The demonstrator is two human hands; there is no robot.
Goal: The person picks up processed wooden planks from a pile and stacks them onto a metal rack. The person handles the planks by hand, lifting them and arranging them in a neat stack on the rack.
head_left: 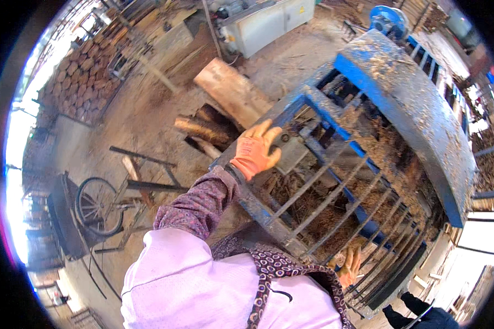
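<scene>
My left hand (254,152), in an orange work glove, is at the left rim of a blue metal machine frame (269,219). Its fingers are spread and it holds nothing; whether it touches the frame I cannot tell. My right hand (348,268), gloved in the same orange, is low at the near end of the metal bars (335,200). Its fingers stretch upward with nothing seen in them, and my clothing hides part of it. Bark and wood scraps (329,222) lie below the bars. A large blue cover (406,98), strewn with wood chips, stands beyond them.
Thick cut logs (233,90) lie just left of the machine. A wheeled cart (99,205) stands farther left, with a stack of logs (85,82) behind. At the back is a grey-white cabinet (269,24). A dark-clothed person's legs (422,315) show at the lower right.
</scene>
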